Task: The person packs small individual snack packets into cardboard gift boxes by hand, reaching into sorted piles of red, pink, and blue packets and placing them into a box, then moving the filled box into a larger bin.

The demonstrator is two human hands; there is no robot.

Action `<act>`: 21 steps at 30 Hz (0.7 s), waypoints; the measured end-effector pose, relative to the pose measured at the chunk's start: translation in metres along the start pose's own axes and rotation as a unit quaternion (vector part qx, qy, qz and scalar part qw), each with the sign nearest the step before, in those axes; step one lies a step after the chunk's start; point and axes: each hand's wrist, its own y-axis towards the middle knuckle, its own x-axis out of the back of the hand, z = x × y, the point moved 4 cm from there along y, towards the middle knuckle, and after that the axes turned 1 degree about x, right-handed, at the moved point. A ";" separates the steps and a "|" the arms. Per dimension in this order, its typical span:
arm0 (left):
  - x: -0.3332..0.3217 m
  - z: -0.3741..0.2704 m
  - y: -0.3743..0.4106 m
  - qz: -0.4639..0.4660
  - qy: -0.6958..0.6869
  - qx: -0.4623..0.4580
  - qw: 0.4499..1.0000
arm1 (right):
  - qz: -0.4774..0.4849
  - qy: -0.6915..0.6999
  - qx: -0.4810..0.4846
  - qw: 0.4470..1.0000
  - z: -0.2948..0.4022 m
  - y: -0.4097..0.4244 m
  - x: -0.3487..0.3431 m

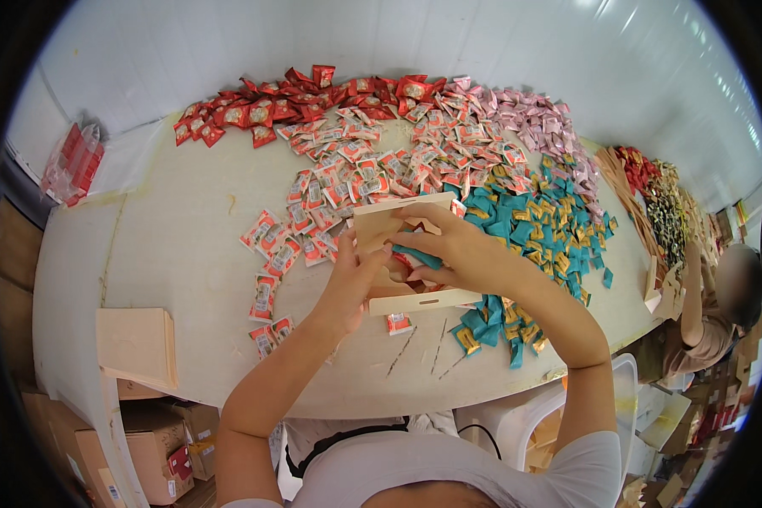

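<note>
My left hand [349, 286] grips the left side of an opened small cardboard box [381, 230], with its thumb near the opening. My right hand [473, 251] reaches into the box from the right. Between its fingers and thumb is a teal wrapped packet [423, 256]. Some red and white packaging shows inside the box, partly hidden by my fingers. Past the box lie many red-and-white packets [368, 184]. A heap of teal and gold packets [514, 222] spreads to the right of the box.
Red packets [260, 113] and pink packets [533, 117] line the wall. Flat cardboard pieces [133, 343] rest at the left front edge. Plastic-wrapped red packs [73, 162] stand far left. Another person [705, 336] works at the right, beside more packets. Cartons [149, 457] sit below the table.
</note>
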 end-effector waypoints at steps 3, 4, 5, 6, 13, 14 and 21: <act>0.009 0.000 0.000 -0.006 -0.039 -0.009 0.999 | -0.003 -0.175 0.075 0.982 0.004 -0.006 0.007; 0.009 -0.001 -0.001 -0.006 -0.033 -0.019 0.999 | -0.001 -0.182 0.073 0.981 0.006 -0.007 0.007; 0.008 -0.002 0.000 -0.004 -0.028 -0.029 0.999 | 0.001 -0.191 0.069 0.979 0.009 -0.010 0.008; 0.007 -0.003 0.000 -0.002 -0.024 -0.039 0.999 | 0.003 -0.200 0.065 0.978 0.011 -0.012 0.007; 0.005 0.001 0.004 0.011 0.016 -0.059 0.998 | -0.059 -0.263 0.159 0.950 0.001 -0.025 -0.017; 0.006 0.006 0.006 0.006 0.047 -0.053 0.997 | -0.060 -0.246 0.170 0.952 0.002 -0.025 -0.021; -0.002 0.029 0.008 0.021 0.051 0.004 0.998 | -0.074 -0.247 0.155 0.954 0.007 -0.035 -0.033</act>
